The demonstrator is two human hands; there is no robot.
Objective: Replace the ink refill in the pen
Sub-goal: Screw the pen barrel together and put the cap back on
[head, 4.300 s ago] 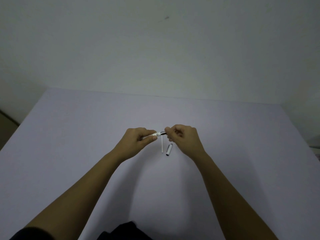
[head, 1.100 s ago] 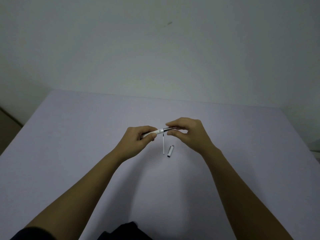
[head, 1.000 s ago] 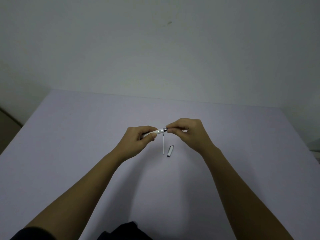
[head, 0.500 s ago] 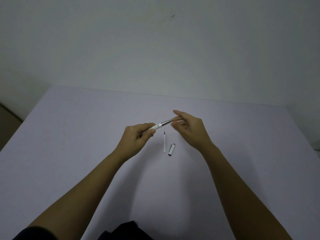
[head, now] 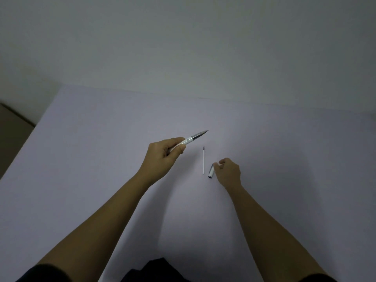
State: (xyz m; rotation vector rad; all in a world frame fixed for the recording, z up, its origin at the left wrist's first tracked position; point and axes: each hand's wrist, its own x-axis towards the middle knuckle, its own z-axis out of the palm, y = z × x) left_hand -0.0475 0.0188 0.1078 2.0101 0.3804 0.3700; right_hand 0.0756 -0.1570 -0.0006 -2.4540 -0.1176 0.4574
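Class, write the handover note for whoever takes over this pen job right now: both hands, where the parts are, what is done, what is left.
Left hand: holds the white pen with a dark see-through front section in the air, tip up and to the right.
Right hand: down at the short white pen cap on the pale table, fingertips on it; grip not clearly closed.
Thin white refill with a dark tip: lies loose left of the cap.
Done: pen looks reassembled.
Left: probably cap the pen.

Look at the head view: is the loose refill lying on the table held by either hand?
No. The refill lies alone on the table, between the left hand and right hand.
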